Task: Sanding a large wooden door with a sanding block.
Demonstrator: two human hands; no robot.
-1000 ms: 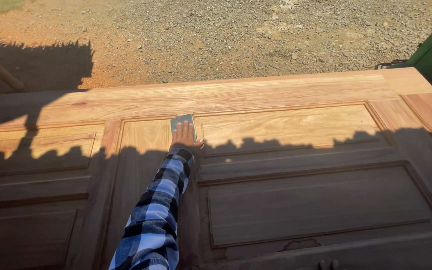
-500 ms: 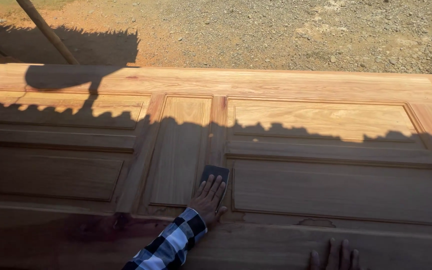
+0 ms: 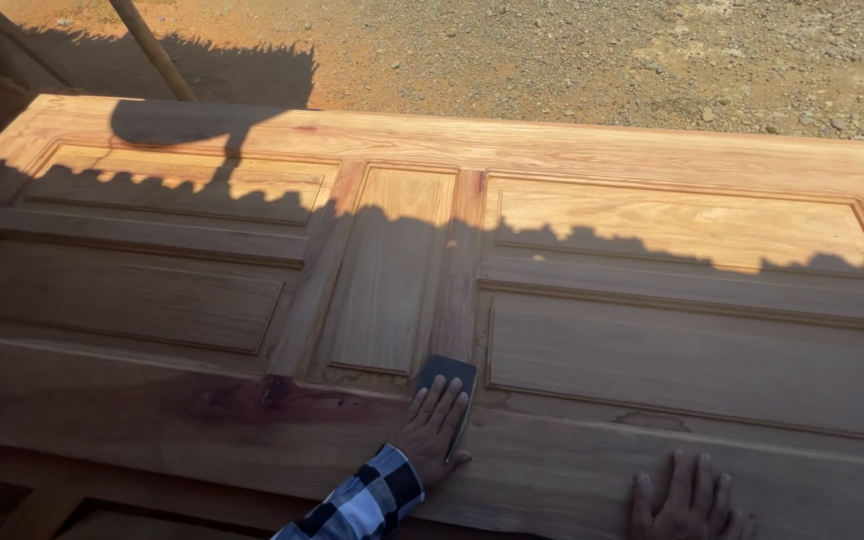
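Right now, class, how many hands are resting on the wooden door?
2. The left hand presses a dark sanding pad near the middle bottom; the right hand lies flat at lower right, partly cut off by the frame.

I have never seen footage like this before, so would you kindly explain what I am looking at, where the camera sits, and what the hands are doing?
There is no machine here, only a person working with two bare hands. The single camera is worn on that person's head and looks down, so you see the work as they do.

The big surface is a wooden panelled door lying flat outdoors, with gravel ground beyond it. Part of it is in sunlight and part in shadow.

The left hand, with a checked sleeve, presses flat on a small dark sanding pad at the foot of the narrow upright strip between the panels. It is not gripped, only pressed under the palm and fingers.

The right hand rests open on the door's near rail, holding nothing.
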